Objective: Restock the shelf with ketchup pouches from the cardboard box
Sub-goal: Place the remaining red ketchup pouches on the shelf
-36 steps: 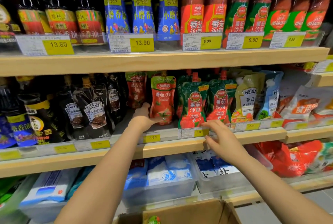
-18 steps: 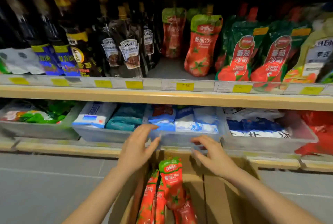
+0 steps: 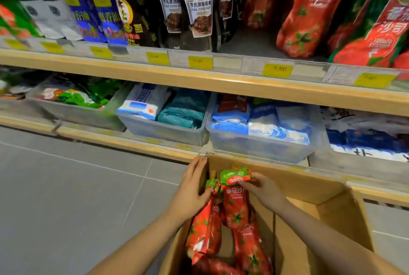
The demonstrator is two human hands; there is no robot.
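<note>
Your left hand [image 3: 190, 190] lies flat at lower centre of the frame, fingers [image 3: 198, 167] straight and close together against the left wall of the cardboard box [image 3: 309, 195], thumb resting on the green top of a ketchup pouch [image 3: 204, 226]. Your right hand [image 3: 264, 190] reaches in from the lower right; its fingers are curled and pinch the green crimped top of the upright ketchup pouch [image 3: 235, 199] beside it.

Box: plain brown corrugated card, matte, flaps open, at bottom centre on the grey tiled floor [image 3: 66, 186]. Inside it stand and lie several soft glossy pouches, red with tomato prints and green tops, wrinkled and slumped; more red pouches [image 3: 252, 250] lie lower in the box.

Shelf [image 3: 199, 80]: pale wood edge running across the middle of the frame, with a clear plastic strip holding yellow price tags [image 3: 277, 70]. On it, upper right, tall red-and-green shelf pouches [image 3: 309, 9] with a bare grey gap to their left; upper centre, dark glossy Heinz pouches [image 3: 199, 9].

Below, translucent plastic bins [image 3: 163, 132] hold blue, white and teal soft packets.
</note>
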